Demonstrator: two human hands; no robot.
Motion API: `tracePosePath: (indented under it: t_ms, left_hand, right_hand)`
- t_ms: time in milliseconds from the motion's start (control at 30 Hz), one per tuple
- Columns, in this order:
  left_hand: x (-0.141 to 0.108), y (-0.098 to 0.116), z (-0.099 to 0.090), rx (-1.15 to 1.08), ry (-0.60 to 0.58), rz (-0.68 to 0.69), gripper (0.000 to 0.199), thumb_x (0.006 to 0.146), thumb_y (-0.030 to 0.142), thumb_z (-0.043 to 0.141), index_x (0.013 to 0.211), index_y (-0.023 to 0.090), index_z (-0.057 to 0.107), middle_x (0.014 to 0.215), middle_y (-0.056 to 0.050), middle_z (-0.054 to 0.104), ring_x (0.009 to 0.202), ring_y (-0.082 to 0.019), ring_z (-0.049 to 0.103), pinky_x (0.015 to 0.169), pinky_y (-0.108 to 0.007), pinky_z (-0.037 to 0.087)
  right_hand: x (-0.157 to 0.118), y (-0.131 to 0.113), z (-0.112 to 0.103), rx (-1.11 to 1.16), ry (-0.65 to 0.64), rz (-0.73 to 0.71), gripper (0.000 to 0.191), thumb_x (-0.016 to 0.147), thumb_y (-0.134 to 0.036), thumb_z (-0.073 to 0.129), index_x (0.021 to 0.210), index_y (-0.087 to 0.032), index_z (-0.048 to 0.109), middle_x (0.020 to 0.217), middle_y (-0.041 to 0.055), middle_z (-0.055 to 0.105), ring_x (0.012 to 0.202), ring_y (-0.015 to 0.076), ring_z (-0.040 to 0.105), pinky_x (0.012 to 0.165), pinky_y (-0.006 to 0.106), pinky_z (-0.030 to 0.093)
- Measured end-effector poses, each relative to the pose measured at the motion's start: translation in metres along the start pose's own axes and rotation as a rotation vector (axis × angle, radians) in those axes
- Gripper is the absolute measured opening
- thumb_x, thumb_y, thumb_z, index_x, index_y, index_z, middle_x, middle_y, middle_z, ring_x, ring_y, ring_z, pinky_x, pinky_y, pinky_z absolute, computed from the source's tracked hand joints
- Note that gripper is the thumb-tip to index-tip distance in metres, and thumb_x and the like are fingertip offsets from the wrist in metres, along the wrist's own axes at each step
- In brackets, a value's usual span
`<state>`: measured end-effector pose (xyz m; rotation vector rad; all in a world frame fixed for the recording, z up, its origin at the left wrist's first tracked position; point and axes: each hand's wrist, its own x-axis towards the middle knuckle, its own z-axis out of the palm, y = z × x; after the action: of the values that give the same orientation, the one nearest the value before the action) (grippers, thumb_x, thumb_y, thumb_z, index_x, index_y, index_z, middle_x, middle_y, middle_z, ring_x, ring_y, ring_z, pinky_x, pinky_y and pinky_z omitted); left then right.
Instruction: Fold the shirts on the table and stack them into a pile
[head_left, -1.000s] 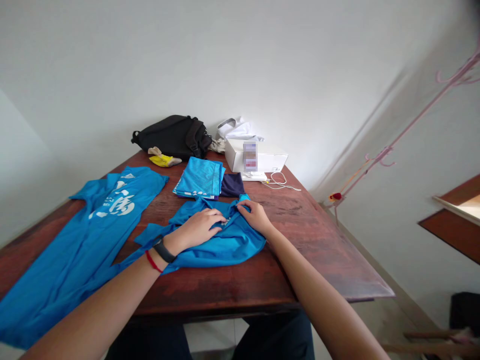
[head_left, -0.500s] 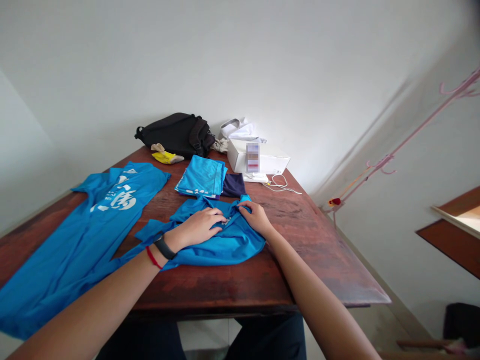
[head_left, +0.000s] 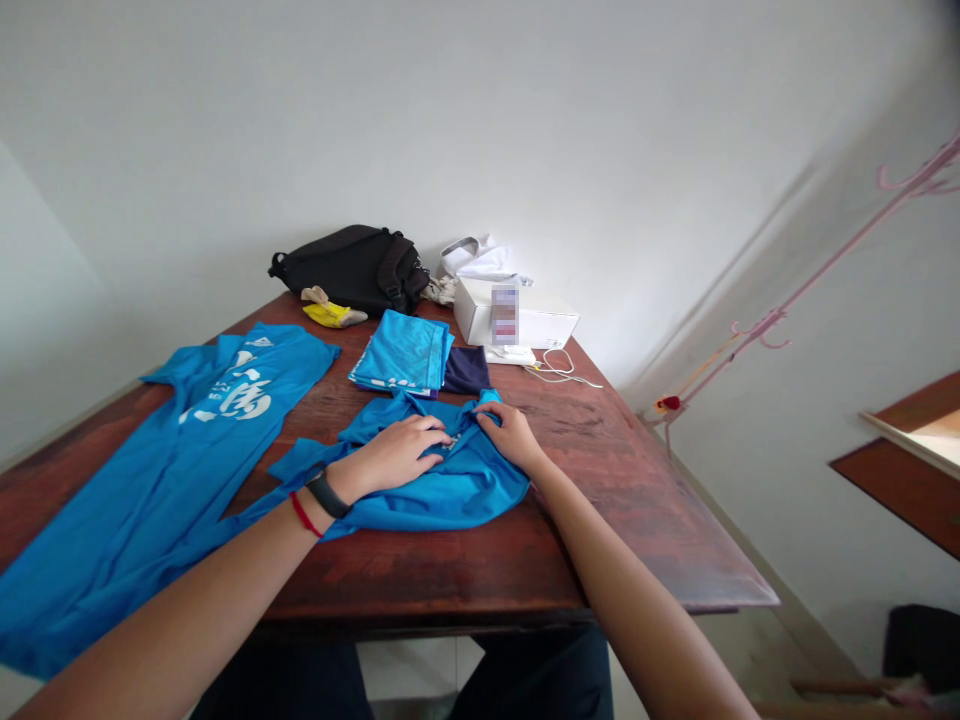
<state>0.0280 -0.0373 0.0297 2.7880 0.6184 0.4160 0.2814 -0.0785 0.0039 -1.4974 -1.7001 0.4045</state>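
Note:
A crumpled blue T-shirt (head_left: 450, 500) lies on the table in front of me, partly bunched up. My left hand (head_left: 399, 455) rests on top of it, fingers stretched out and thumb apart. At the shirt's far right, my right hand (head_left: 510, 437) pinches a fold of the cloth between thumb and fingers. White print shows faintly between the two hands. To the left, a second blue T-shirt (head_left: 225, 400) with white print is spread out. Just beyond my hands sits a stack of folded blue shirts (head_left: 403, 350), beside a folded dark navy cloth (head_left: 466, 370).
On the wooden table (head_left: 630, 500), a black backpack (head_left: 345, 265) lies at the back left, with a yellow item (head_left: 328, 315) before it. A white box (head_left: 540, 315) and a white cable (head_left: 559, 372) are at the back right. A pink hook stand (head_left: 832, 255) leans beyond the right edge.

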Motion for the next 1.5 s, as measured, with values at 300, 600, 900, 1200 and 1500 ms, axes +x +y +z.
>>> tracePosePath:
  t_ms: [300, 600, 900, 1200, 1500]
  left_hand:
    - [0.0001, -0.0001, 0.0005, 0.0, 0.002, 0.002, 0.03, 0.099, 0.026, 0.061, 0.127, 0.024, 0.07, 0.135, -0.01, 0.064, 0.12, -0.026, 0.063, 0.105, -0.038, 0.049]
    - [0.0003, 0.001, -0.0009, -0.002, -0.014, -0.005, 0.031, 0.099, 0.025, 0.06, 0.128, 0.023, 0.07, 0.135, -0.011, 0.063, 0.12, -0.026, 0.063, 0.105, -0.039, 0.049]
    - [-0.001, -0.0028, 0.0028, -0.013, 0.008, 0.014, 0.03, 0.1, 0.026, 0.06, 0.128, 0.025, 0.07, 0.133, -0.009, 0.064, 0.118, -0.025, 0.063, 0.104, -0.037, 0.048]
    - [-0.0014, -0.0011, 0.0027, 0.005, -0.004, -0.002, 0.03, 0.099, 0.027, 0.062, 0.128, 0.024, 0.07, 0.135, -0.008, 0.063, 0.119, -0.026, 0.063, 0.105, -0.038, 0.048]
    - [-0.0021, -0.0011, 0.0009, 0.01, 0.008, 0.007, 0.03, 0.099, 0.027, 0.062, 0.127, 0.024, 0.07, 0.135, -0.009, 0.064, 0.119, -0.027, 0.063, 0.104, -0.039, 0.048]
  right_hand:
    - [0.0, -0.0002, -0.0005, 0.004, -0.007, 0.006, 0.02, 0.094, -0.028, 0.057, 0.103, -0.024, 0.075, 0.107, 0.0041, 0.078, 0.101, 0.0242, 0.073, 0.093, 0.035, 0.053]
    - [-0.0006, -0.002, -0.0005, 0.004, -0.004, 0.008, 0.021, 0.095, -0.029, 0.057, 0.103, -0.023, 0.075, 0.107, 0.0054, 0.078, 0.101, 0.0246, 0.072, 0.094, 0.036, 0.053]
    - [-0.0006, -0.0027, -0.0006, 0.0, 0.0, 0.023, 0.021, 0.094, -0.03, 0.057, 0.102, -0.023, 0.075, 0.106, 0.0044, 0.079, 0.1, 0.0248, 0.073, 0.094, 0.037, 0.053]
    - [-0.0001, -0.0008, 0.0003, -0.013, -0.006, 0.016, 0.021, 0.094, -0.031, 0.057, 0.103, -0.023, 0.075, 0.106, 0.0053, 0.079, 0.101, 0.0258, 0.073, 0.095, 0.038, 0.053]
    - [0.0, 0.0046, 0.0016, -0.004, -0.014, 0.016, 0.021, 0.095, -0.033, 0.057, 0.104, -0.024, 0.074, 0.107, 0.0044, 0.078, 0.103, 0.0252, 0.072, 0.096, 0.037, 0.052]
